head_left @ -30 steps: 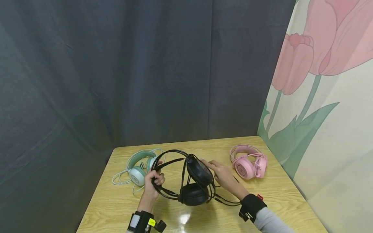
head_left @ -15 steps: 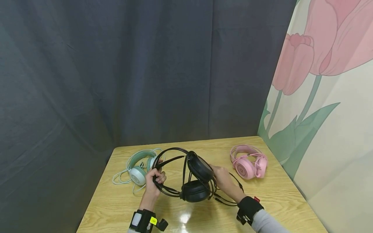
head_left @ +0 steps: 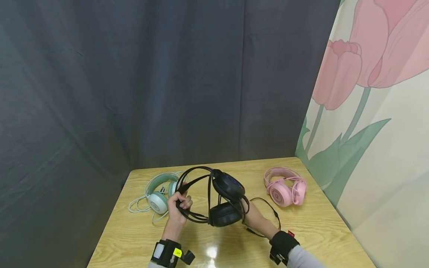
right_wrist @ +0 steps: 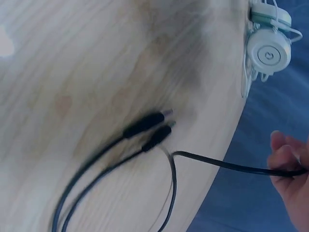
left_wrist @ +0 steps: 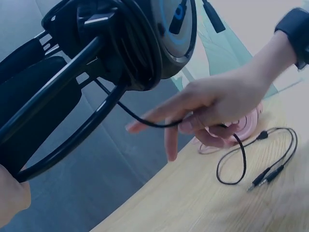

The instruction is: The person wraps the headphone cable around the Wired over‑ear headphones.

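Note:
Black headphones (head_left: 223, 215) are held above the table, ear cups to the right. My left hand (head_left: 177, 208) grips their headband, and the left wrist view shows only a bit of that hand at its edge. Behind the ear cups, my right hand (head_left: 254, 216) is partly hidden in the head view. In the left wrist view, the right hand (left_wrist: 217, 106) pinches the headphone cable (left_wrist: 240, 162) between thumb and fingers, with the index finger stretched out along it. Two plugs (right_wrist: 147, 124) at the cable's end hang close to or lie on the wood; I cannot tell which.
Mint-and-white headphones (head_left: 158, 203) with a loose pale cable lie at the left, close behind my left hand. Pink headphones (head_left: 281, 194) lie at the back right of the wooden table (head_left: 134, 242). A dark curtain (head_left: 187, 93) hangs behind the table.
My right hand has moved from the upper ear cup down and left behind the cups, and now pinches the cable. The black headphones have risen slightly; the cable's loop on the right has shifted.

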`<state>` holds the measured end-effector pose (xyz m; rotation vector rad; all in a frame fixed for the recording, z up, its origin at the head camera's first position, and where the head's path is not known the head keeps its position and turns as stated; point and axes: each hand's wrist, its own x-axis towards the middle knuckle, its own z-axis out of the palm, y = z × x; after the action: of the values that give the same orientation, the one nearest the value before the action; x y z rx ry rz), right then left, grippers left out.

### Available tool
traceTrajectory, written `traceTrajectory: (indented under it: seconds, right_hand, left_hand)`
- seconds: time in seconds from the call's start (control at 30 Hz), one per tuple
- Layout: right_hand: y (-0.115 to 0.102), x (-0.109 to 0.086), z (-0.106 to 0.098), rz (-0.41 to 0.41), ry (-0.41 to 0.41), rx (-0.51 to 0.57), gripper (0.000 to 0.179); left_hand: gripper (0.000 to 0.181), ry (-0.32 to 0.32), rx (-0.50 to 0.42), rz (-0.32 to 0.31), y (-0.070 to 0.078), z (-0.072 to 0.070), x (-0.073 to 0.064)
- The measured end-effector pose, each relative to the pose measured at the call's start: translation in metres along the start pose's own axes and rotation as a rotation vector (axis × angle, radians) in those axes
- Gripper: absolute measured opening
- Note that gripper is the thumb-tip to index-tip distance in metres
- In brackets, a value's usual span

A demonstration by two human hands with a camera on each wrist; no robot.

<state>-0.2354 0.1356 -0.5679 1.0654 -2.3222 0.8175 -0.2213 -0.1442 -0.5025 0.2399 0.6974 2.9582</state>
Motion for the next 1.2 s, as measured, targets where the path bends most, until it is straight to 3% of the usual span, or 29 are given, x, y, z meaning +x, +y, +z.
traceTrajectory:
  seconds: [0.1, 0.23, 0.4, 0.5, 0.63, 0.73, 0.9, 1.2]
  right_hand:
    - [-0.004, 0.001, 0.004, 0.042, -0.001, 0.028, 0.043]
    - [-0.008, 0.004, 0.011, 0.022, -0.003, 0.025, 0.023]
    - [-0.017, 0.006, 0.019, -0.103, 0.008, -0.087, 0.033]
    - [-0.021, 0.008, 0.023, -0.135, 0.006, -0.171, 0.038]
    - [-0.026, 0.008, 0.028, -0.086, -0.039, -0.214, 0.036]
    - [-0.028, 0.007, 0.029, -0.054, -0.078, -0.202, 0.023]
    - [-0.03, 0.007, 0.028, -0.021, -0.164, -0.198, 0.005]
    - [-0.036, 0.012, 0.021, -0.086, -0.195, -0.165, 0.01]
  left_hand:
    - [0.043, -0.003, -0.036, 0.013, 0.0, 0.001, 0.001]
    - [0.04, 0.022, -0.04, 0.024, 0.0, 0.002, 0.002]
    - [0.038, 0.076, -0.05, 0.022, -0.001, 0.001, 0.001]
    - [0.035, 0.102, -0.044, 0.028, -0.002, 0.0, 0.002]
    - [0.034, 0.148, -0.037, 0.055, -0.003, 0.002, 0.004]
    - [0.022, 0.207, -0.044, 0.071, -0.004, 0.004, 0.004]
    - [0.022, 0.313, -0.005, 0.091, -0.004, 0.007, 0.002]
    - [0.026, 0.391, 0.111, 0.158, -0.007, 0.006, 0.003]
